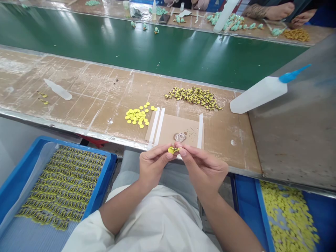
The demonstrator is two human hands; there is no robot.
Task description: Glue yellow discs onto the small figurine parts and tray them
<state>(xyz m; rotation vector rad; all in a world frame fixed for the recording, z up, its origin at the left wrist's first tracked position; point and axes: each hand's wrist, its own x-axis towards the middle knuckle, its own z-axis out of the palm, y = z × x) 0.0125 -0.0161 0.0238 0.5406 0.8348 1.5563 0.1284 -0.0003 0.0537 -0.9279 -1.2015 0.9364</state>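
My left hand [154, 163] pinches a small yellow disc [172, 150] between thumb and fingers, over the front edge of the bench. Facing it, my right hand [202, 164] is closed on a small yellow and dark piece [179, 149] that touches or almost touches the disc. Just beyond my fingertips a small clear glue pot [180, 137] stands on a taped cardboard sheet [173, 122]. Left of the sheet lies a loose group of yellow discs [136, 116]. Behind it is a heap of small yellow and dark pieces [194, 97].
A white squeeze bottle [259, 94] with a blue nozzle leans at right by a metal panel [296, 129]. Blue trays hold rows of finished-looking pieces [65, 182] at left and yellow discs [288, 213] at right. Across the green belt [105, 45], a person's hands [280, 12] rest.
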